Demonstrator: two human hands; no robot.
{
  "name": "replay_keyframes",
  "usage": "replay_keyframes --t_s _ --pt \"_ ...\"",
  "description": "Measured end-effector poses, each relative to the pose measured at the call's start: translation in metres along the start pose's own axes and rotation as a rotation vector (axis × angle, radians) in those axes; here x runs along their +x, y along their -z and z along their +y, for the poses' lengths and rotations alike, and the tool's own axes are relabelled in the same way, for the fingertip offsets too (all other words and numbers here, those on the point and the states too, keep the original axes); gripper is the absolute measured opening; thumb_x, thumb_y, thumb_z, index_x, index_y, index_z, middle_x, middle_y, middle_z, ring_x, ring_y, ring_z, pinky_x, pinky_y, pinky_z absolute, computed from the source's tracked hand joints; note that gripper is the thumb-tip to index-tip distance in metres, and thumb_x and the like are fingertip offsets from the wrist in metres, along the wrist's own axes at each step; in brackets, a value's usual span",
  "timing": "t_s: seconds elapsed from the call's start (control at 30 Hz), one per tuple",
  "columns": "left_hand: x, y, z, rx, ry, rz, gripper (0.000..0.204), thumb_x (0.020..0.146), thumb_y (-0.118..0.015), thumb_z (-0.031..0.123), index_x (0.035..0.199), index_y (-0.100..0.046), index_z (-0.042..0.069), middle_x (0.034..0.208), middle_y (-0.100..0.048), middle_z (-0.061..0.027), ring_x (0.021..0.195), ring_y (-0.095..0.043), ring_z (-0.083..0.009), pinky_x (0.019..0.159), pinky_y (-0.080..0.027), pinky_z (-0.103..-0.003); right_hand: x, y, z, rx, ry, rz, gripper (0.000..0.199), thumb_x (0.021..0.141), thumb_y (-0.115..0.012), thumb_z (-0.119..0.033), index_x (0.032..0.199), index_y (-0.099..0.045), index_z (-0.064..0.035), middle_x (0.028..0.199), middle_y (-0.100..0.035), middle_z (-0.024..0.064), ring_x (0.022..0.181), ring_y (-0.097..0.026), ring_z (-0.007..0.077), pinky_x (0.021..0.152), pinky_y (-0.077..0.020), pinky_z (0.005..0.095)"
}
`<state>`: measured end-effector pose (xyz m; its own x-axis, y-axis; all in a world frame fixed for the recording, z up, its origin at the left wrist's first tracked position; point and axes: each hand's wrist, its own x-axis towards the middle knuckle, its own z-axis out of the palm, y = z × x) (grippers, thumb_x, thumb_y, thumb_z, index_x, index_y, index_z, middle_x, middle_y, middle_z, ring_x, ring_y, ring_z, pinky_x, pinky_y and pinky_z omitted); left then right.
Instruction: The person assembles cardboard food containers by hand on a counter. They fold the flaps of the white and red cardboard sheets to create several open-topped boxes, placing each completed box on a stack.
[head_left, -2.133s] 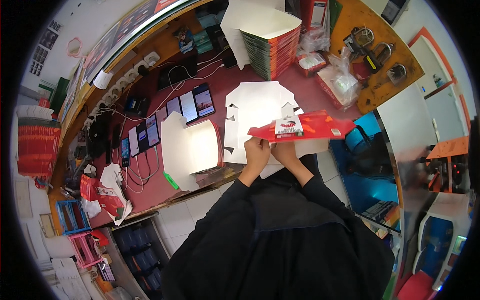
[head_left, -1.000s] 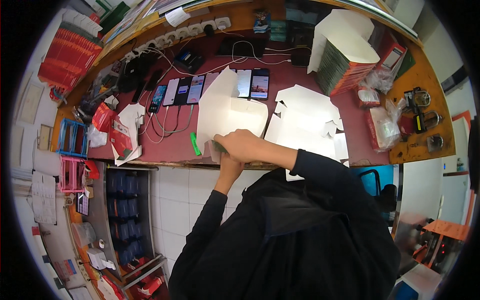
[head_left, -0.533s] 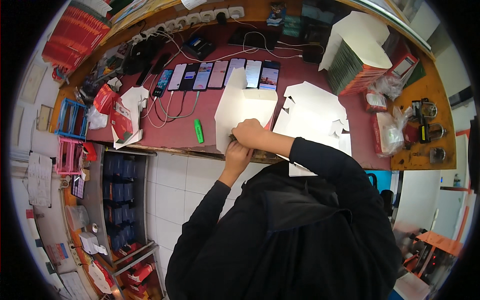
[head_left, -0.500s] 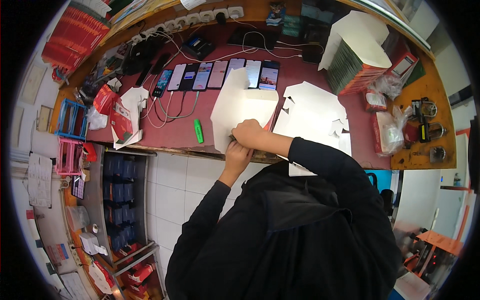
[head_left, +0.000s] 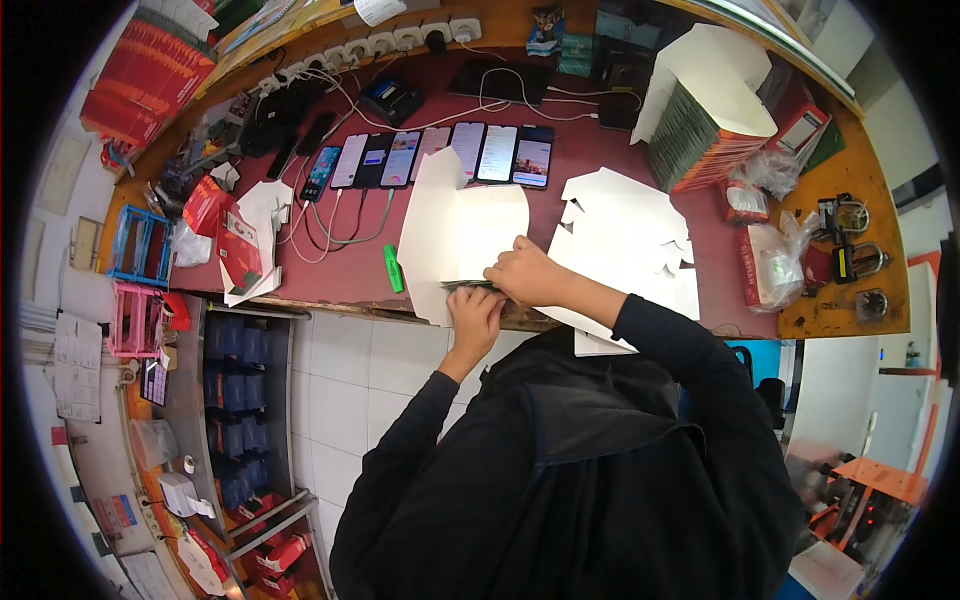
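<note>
A partly folded white cardboard blank (head_left: 490,225) lies at the table's near edge, with a tall flap (head_left: 425,235) standing on its left. My left hand (head_left: 475,315) grips its near edge from the front, fingers curled over a dark strip there. Beside it, my right hand (head_left: 527,274) is closed on the near right corner, thumb and fingers pressed together. A second die-cut white blank (head_left: 625,240) lies flat to the right, by my right forearm. Left of the folded blank is a green highlighter (head_left: 394,268).
A row of phones (head_left: 398,158) with charging cables lies behind the blank. At the far right stands a tall stack of red and green folded cards (head_left: 695,140). Plastic-wrapped red boxes (head_left: 768,265) sit near the right edge. A red box (head_left: 238,245) lies on scrap card at left.
The blank has shifted slightly left and toward me, lying more open. My right hand has moved right, apart from the left hand, which is now at the near edge.
</note>
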<state>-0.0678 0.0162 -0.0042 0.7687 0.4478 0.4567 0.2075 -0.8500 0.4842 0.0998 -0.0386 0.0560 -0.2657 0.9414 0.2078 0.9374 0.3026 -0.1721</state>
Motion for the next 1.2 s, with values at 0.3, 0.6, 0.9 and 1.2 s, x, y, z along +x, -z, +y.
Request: replay_keyframes --t_s 0.3,0.6,0.9,1.2 --pt "-0.005 0.003 -0.018 0.081 -0.037 0.007 0.013 0.078 -0.064 0.01 0.09 -0.062 0.008 0.089 -0.056 -0.0042 0.089 -0.048 -0.0243 0.084 -0.032 -0.041 0.006 -0.017 -0.005 0.009 -0.028 -0.13 0.03 0.076 -0.061 -0.025 0.099 -0.057 -0.0075 0.084 -0.062 0.0073 0.093 -0.058 0.0216 0.079 -0.0377 0.0395" --pt "0.058 -0.082 0.091 0.231 -0.558 -0.818 0.091 0.052 -0.084 0.025 0.132 -0.044 0.013 0.144 -0.025 -0.0195 0.134 -0.021 -0.0432 0.105 -0.028 -0.053 -0.123 0.063 -0.007 0.24 -0.732 0.784 0.048 0.085 -0.058 -0.013 0.131 -0.043 -0.0044 0.126 -0.048 0.0165 0.121 -0.044 0.0305 0.1 -0.034 0.0407" --pt "0.137 -0.094 0.07 -0.067 -0.412 -1.146 0.017 0.079 -0.061 0.015 0.091 -0.068 0.007 0.096 -0.066 -0.0153 0.084 -0.063 -0.0338 0.071 -0.052 -0.04 -0.236 0.048 -0.045 0.327 -1.285 1.078 0.03 0.085 -0.061 -0.011 0.113 -0.054 -0.0032 0.103 -0.055 0.0091 0.093 -0.051 0.0152 0.075 -0.0427 0.0279" --pt "0.045 -0.03 0.134 -0.489 -0.455 -0.488 0.029 0.076 -0.064 0.004 0.105 -0.066 0.003 0.108 -0.064 -0.0123 0.101 -0.062 -0.0244 0.081 -0.052 -0.033 -0.169 0.027 -0.06 0.997 -1.178 1.618 0.061 0.081 -0.067 -0.012 0.132 -0.035 0.0002 0.118 -0.053 0.016 0.108 -0.052 0.0213 0.084 -0.0466 0.032"
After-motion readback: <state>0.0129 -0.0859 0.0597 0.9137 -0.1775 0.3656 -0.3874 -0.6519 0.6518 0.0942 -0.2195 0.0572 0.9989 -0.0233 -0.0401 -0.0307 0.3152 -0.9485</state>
